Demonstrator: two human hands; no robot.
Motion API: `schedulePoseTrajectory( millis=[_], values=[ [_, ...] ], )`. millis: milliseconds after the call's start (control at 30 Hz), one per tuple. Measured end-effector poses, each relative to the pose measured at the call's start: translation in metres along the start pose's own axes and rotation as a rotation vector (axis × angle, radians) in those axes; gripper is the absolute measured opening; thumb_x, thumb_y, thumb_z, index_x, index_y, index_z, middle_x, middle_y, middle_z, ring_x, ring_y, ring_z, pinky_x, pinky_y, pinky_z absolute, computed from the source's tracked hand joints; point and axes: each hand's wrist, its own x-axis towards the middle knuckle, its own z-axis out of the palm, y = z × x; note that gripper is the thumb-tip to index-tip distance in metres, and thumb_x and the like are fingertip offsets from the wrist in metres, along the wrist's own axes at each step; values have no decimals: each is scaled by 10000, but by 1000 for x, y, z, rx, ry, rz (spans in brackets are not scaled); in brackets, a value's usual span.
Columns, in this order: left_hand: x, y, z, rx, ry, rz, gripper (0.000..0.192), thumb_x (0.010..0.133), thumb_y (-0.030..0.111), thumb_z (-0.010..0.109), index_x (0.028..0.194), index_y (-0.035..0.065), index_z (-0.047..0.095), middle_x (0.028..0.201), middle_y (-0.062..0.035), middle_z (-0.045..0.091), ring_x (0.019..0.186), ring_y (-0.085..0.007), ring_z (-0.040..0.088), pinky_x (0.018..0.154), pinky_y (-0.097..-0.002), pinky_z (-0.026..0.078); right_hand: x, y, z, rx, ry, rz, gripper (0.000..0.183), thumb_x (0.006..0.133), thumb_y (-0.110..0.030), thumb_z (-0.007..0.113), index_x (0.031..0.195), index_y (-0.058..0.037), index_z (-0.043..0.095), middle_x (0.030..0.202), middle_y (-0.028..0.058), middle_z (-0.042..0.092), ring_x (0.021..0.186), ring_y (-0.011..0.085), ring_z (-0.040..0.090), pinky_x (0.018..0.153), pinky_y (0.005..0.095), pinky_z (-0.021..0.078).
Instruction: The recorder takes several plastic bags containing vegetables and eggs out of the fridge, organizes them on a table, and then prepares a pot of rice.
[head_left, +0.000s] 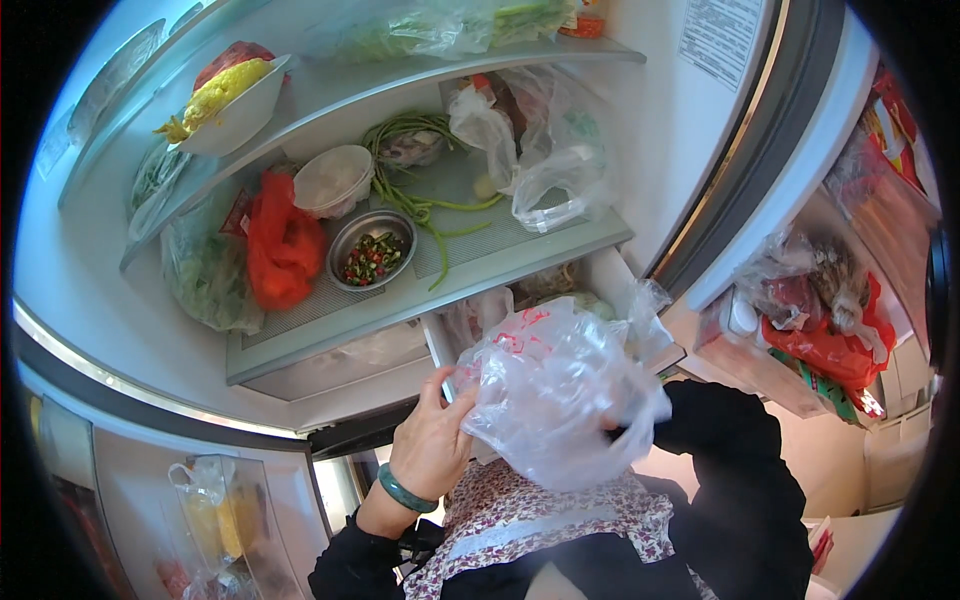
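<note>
A translucent plastic bag with red print (562, 390) hangs in front of me, over a pulled-out refrigerator drawer (439, 352). My left hand (435, 427), with a green bangle at the wrist, grips the bag's left edge between thumb and fingers. My right arm in a black sleeve reaches in from the right; that hand is mostly hidden behind the bag, with only a bit of a finger showing through, so its grip cannot be told. More bagged food lies in the drawer beyond the bag.
Above the drawer, a shelf (495, 259) holds a steel bowl of chopped chillies (373, 251), long beans (409, 195), a white bowl (334, 180), a red bag (285, 244) and clear bags. Open doors with filled bins (802, 367) flank both sides.
</note>
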Motion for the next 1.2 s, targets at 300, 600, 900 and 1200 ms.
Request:
schedulePoseTrajectory(
  millis=[300, 600, 900, 1200],
  values=[
    [-13, -36, 8, -288, -19, 268, 350, 737, 16, 507, 1086, 33, 523, 1104, -170, 510, 978, -353, 516, 816, -378, 441, 20, 9, 10, 365, 34, 95, 522, 748, -268, 620, 1188, -35, 462, 1181, 133, 484, 1076, 260, 489, 913, 368, 388],
    [-37, -102, 21, -442, -11, 340, 378, 745, 37, 516, 1121, 69, 495, 1122, -144, 499, 958, -330, 518, 802, -384, 438, 62, 28, 50, 555, 82, 175, 527, 748, -266, 621, 1192, -30, 461, 1195, 135, 477, 1088, 256, 483, 922, 367, 383],
    [-49, -175, 57, -614, 67, 440, 236, 761, 79, 529, 989, 33, 491, 998, -134, 510, 912, -320, 526, 756, -396, 446, 83, 50, 100, 558, 226, 209, 533, 748, -264, 623, 1196, -25, 461, 1210, 137, 469, 1099, 251, 477, 930, 365, 377],
    [-45, -198, 78, -718, -108, 536, 318, 708, 42, 542, 1017, 9, 476, 1026, -163, 488, 966, -329, 502, 795, -391, 428, 91, 56, 123, 546, 284, 225, 538, 748, -263, 625, 1199, -21, 460, 1224, 138, 461, 1110, 247, 471, 939, 364, 371]
  ],
)
